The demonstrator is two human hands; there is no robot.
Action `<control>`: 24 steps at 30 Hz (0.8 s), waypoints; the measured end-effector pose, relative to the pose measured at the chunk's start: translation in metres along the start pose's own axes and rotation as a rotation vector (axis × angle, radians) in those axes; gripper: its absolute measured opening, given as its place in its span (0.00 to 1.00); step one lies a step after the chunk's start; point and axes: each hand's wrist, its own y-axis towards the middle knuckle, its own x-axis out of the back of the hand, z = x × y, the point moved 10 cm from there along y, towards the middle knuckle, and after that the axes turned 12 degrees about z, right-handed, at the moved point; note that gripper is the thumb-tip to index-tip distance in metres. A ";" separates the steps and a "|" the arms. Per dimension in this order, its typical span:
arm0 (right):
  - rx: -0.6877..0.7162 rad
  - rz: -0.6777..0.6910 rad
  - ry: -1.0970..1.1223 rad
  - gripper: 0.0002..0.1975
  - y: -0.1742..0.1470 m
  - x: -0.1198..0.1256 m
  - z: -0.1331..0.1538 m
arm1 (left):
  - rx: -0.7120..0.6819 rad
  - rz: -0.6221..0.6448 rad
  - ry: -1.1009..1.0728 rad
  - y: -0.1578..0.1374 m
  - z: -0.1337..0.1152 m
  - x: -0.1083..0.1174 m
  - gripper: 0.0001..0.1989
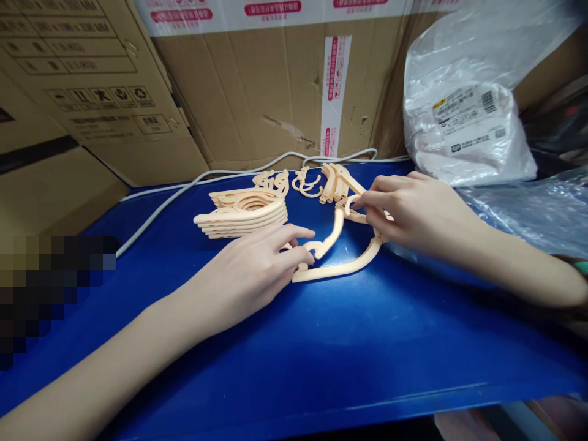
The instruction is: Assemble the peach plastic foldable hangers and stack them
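Observation:
Cream plastic folding-hanger parts lie on the blue tabletop. My left hand [271,260] is over the left ends of some loose parts, its thumb and forefinger closing around the end of a curved hanger arm [337,226]. Below it another curved arm [353,266] lies on the table. My right hand [402,202] pinches a small hanger hook [349,205] among further parts; its fingertips partly cover them. To the left of these is a neat stack of hanger pieces [245,211]. Behind are loose hooks [305,182] and a bundle of straight arms [333,184].
A large cardboard box [275,92] stands at the back, with another box [101,92] at left. A white cable [197,177] runs along the table's rear. Clear plastic packaging [463,116] with a label sits at right. The blue table [321,361] extends toward me.

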 end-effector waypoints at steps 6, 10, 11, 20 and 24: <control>0.002 0.011 -0.006 0.17 0.000 0.000 0.003 | -0.027 -0.015 0.056 -0.001 -0.003 0.000 0.13; 0.031 0.012 -0.017 0.14 -0.001 0.002 0.010 | -0.024 -0.021 0.049 0.000 -0.005 0.004 0.13; 0.038 0.015 -0.017 0.14 -0.001 0.002 0.012 | -0.022 -0.019 0.047 0.001 -0.006 0.004 0.13; 0.155 0.015 0.043 0.13 -0.002 0.002 0.027 | -0.021 -0.054 0.057 0.001 -0.011 0.006 0.10; 0.224 -0.010 0.080 0.13 -0.005 0.004 0.033 | -0.037 -0.052 0.053 0.002 -0.011 0.005 0.09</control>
